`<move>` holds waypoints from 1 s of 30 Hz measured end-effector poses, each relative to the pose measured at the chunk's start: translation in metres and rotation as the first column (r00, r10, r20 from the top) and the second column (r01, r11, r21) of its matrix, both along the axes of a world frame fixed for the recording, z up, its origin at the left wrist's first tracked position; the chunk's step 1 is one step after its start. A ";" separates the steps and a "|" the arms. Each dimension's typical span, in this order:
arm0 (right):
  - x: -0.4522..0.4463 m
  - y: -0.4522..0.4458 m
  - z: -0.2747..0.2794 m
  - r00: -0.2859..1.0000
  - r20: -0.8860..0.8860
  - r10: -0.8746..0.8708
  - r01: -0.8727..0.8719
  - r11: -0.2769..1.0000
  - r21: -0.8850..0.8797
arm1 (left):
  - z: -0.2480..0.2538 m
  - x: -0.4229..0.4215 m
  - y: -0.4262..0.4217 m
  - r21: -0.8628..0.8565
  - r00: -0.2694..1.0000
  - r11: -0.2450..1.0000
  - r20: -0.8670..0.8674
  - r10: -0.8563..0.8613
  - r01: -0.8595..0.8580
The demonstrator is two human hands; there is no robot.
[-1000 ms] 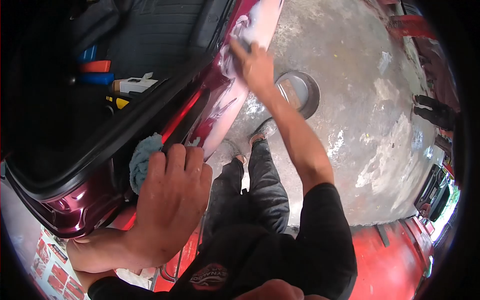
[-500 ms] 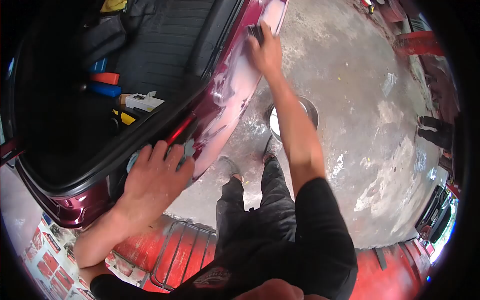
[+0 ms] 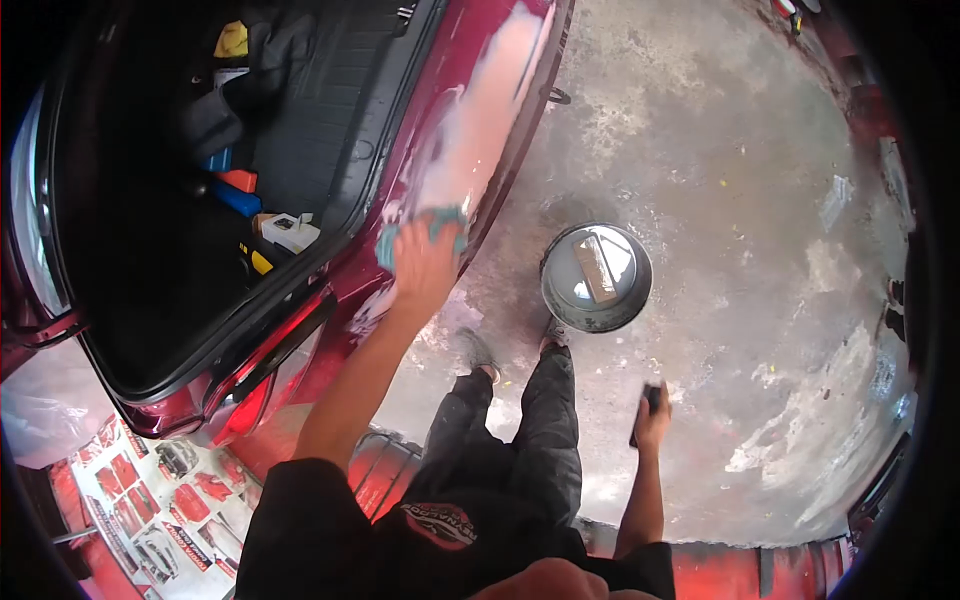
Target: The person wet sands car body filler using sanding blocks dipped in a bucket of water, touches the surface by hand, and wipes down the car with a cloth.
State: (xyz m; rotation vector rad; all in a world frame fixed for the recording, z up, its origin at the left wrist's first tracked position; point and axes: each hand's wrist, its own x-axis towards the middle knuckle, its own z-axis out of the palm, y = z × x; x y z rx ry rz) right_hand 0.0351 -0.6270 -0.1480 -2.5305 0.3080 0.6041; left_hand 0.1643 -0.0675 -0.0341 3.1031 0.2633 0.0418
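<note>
My left hand (image 3: 425, 268) presses a teal cloth (image 3: 450, 220) against the dark red rear bumper (image 3: 385, 255) of a car, its fingers bent over the cloth. Just beyond the cloth, a pale, wet-looking filler patch (image 3: 490, 125) runs along the bumper. Away from the car, my right hand (image 3: 655, 425) hangs low on the right, wrapped around a black sanding block (image 3: 645, 408). Between the bumper and that hand, a round bucket (image 3: 644, 290) of water stands on the floor with a flat brown block (image 3: 596, 268) in it.
The open car boot (image 3: 320, 140) holds a white box (image 3: 290, 234) and several coloured items. Stained concrete floor (image 3: 740, 230) spreads to the right. A printed sheet (image 3: 165, 495) with car pictures lies at lower left. Another person's feet (image 3: 893, 305) show at the right edge.
My right hand has left the bumper with the sanding block and dropped to the lower right. My left hand has moved forward onto the bumper with the cloth. The bucket has come into full view.
</note>
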 end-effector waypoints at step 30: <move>-0.054 -0.002 0.011 0.974 -0.097 -0.206 0.223 0.947 0.232 | 0.040 -0.089 0.025 0.076 0.923 0.961 -0.308 -0.231 0.266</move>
